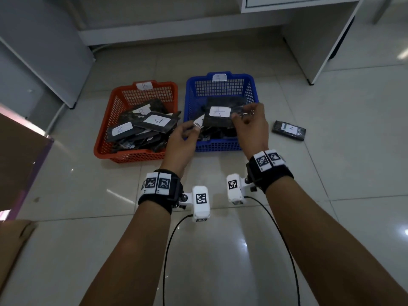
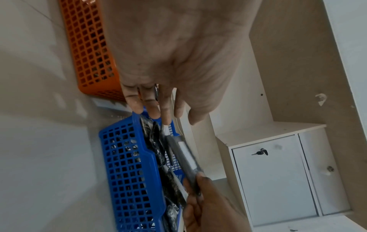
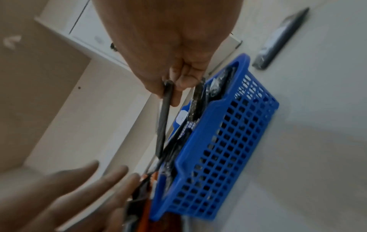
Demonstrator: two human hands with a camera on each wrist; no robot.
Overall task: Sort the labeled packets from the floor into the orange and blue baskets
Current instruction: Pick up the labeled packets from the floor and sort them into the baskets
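A dark packet with a white "A" label (image 1: 217,119) hangs over the blue basket (image 1: 218,147), which holds several dark packets. My right hand (image 1: 242,112) pinches the packet's right edge; the right wrist view shows the packet (image 3: 163,119) edge-on between thumb and fingers (image 3: 170,89). My left hand (image 1: 194,129) is at the packet's left corner, its straight fingers (image 2: 165,119) touching the white end. The orange basket (image 1: 136,159), tagged "B", sits to the left with several "B" packets. Another "A" packet (image 1: 289,130) lies on the floor right of the blue basket.
A white desk leg and panel (image 1: 320,51) stand behind the baskets on the right. A grey cabinet (image 1: 44,62) is at the back left. Brown cardboard (image 1: 19,155) lies at the left edge. Glossy floor tiles (image 1: 220,250) stretch in front of the baskets.
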